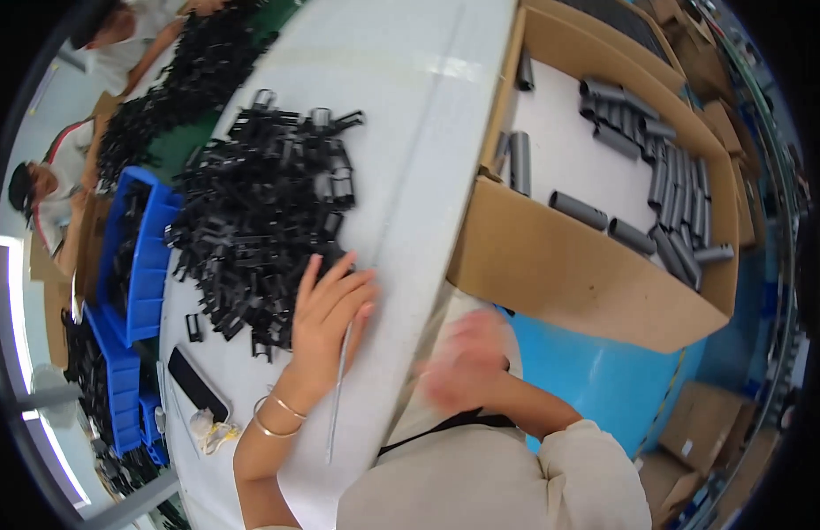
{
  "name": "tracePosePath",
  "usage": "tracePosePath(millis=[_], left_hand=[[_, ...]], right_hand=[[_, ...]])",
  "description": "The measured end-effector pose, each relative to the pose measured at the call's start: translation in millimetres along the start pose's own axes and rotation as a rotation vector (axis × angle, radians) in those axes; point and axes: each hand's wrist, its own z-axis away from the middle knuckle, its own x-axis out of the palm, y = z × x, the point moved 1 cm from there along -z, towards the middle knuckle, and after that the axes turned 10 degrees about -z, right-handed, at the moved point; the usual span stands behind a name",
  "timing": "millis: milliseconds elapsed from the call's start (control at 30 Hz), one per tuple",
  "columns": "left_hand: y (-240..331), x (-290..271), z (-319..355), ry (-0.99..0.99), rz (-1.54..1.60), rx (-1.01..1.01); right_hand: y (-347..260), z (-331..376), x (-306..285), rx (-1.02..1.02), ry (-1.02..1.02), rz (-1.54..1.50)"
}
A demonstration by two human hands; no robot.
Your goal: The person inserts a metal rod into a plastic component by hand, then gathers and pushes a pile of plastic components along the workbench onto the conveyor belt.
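Apparently picked at black clips (260, 208) heaped on the white table (410, 115), needing next to pinch one free, with left hand (326, 322) fanned over a metal rod (337, 397), impossible to call gripped or loose, and right hand (467, 358) too blurred to judge.

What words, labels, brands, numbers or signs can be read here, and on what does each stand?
No text is legible in this view.
Small white label on the brown carton at lower right: too small to read.
Pile of black parts: no readable markings.
Dark phone-like slab: nothing readable.
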Motion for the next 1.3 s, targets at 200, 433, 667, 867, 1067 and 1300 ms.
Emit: tracePosePath(millis=[200,433,667,867,1067,1300], left_hand=[[14,1,-6,-0.024,-0.052,-0.022],[17,11,-3,-0.147,-0.418,0.121],[49,16,-26,-0.191,-0.580,0.149],[55,43,-56,-0.133,-0.400,0.111],[47,55,-44,-0.180,-0.427,-0.123],[44,52,-48,-0.299,-0.407,-0.114]], right_hand=[[93,331,-138,1.709,0.817,0.122],[182,505,-149,2.042,0.560,0.207],[171,465,-135,1.802,0.362,0.361],[192,503,-146,1.816,0.449,0.712],[260,483,-49,1.801,0.341,0.455],[249,348,225,1.651,0.038,-0.150]])
